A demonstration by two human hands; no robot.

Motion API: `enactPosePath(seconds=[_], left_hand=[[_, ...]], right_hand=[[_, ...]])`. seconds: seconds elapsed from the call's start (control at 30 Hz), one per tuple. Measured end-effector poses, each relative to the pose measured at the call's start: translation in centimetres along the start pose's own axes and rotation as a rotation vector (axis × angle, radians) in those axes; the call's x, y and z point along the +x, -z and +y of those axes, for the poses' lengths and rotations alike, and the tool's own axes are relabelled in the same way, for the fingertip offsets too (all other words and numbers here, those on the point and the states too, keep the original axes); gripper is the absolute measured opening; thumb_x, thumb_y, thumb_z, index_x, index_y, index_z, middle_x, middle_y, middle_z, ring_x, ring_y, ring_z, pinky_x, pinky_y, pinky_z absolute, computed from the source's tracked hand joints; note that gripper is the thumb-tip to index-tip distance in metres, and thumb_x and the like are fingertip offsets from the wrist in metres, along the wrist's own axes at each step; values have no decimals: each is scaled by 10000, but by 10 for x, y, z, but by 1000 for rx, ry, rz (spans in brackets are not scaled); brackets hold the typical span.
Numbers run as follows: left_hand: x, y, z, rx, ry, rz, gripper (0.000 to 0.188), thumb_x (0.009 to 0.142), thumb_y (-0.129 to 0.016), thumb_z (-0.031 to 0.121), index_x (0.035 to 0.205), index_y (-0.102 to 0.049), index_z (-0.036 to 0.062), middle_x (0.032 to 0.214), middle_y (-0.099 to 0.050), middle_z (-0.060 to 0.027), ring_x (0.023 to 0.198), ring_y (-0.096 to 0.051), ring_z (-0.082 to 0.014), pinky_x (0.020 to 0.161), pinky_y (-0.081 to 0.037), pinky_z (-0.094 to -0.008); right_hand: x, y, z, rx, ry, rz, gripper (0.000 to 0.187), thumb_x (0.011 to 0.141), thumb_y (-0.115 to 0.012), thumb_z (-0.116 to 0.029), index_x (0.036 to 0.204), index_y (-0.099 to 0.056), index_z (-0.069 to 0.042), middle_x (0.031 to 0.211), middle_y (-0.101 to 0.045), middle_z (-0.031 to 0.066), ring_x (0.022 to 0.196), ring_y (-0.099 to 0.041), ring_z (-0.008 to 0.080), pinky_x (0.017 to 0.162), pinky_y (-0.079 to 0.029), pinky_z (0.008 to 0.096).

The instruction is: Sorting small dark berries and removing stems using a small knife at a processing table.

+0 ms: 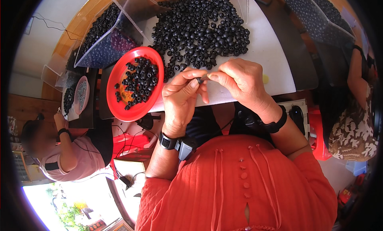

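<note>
Between the thumb and fingers of my left hand (177, 96), a small black round part (199, 80) is pinched. My right hand (245, 81) grips a short, thin, blade-like tool (205, 77), and its tip meets the part; most of the tool is hidden by my fingers. Both hands are over the near edge of a white board (277, 67). Just beyond them spreads a big heap of black round parts (199, 27), many showing a hole. To the left of my left hand, a red plate (113, 97) holds a smaller pile of the same parts.
A clear plastic bin (103, 51) full of black parts stands behind the plate, with another bin (319, 19) at the far right. One person (76, 151) works at the left beside a pink plate (81, 95). Another person (355, 111) is at the right edge.
</note>
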State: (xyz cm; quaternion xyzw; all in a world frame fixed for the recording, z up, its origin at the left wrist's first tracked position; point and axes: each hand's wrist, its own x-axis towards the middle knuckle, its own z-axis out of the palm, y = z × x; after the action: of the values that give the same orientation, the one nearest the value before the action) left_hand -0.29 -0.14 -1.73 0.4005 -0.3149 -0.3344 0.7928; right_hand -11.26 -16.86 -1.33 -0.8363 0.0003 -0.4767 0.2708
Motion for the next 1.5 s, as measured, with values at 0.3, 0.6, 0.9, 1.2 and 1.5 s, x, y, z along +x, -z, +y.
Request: enactPosePath(seconds=[0.3, 0.6, 0.9, 1.2, 1.5], left_hand=[[0, 2, -2, 15, 9, 6, 261, 1050, -541, -27, 1251, -689, -103, 1134, -633, -163, 909, -659, -244, 657, -586, -333], [1, 1, -1, 38, 12, -2, 266, 1047, -535, -29, 1252, -688, -104, 1144, -639, -166, 908, -665, -241, 660, -588, -328], [1, -2, 0, 34, 10, 14, 256, 1052, -554, -25, 1254, -695, -92, 1117, -649, -151, 894, -670, -217, 670, -597, -322], [1, 1, -2, 32, 7, 4, 252, 1051, -543, -36, 1243, -698, -88, 1117, -648, -150, 881, -665, -213, 663, -589, -317], [1, 4, -2, 27, 27, 11, 247, 1038, -529, -40, 1216, -689, -102, 1120, -658, -167, 878, -659, -231, 643, -577, -326]], right_hand=[[2, -1, -1, 25, -22, 35, 311, 877, -841, -206, 735, -598, -73, 632, -582, 76, 556, -600, 278, 497, -451, 399], [1, -1, -1, -4, -3, 18, 307, 873, -843, -199, 739, -595, -77, 634, -584, 75, 558, -600, 282, 498, -453, 404], [2, -1, -2, -25, -7, 27, 308, 867, -846, -197, 736, -591, -84, 638, -588, 69, 562, -605, 276, 500, -459, 401], [1, -2, 0, -37, 21, 21, 318, 872, -840, -217, 737, -581, -92, 627, -564, 66, 558, -594, 275, 498, -455, 404], [0, -2, 1, -59, 49, 12, 367, 863, -844, -238, 711, -540, -99, 615, -531, 61, 550, -576, 269, 491, -443, 403]])
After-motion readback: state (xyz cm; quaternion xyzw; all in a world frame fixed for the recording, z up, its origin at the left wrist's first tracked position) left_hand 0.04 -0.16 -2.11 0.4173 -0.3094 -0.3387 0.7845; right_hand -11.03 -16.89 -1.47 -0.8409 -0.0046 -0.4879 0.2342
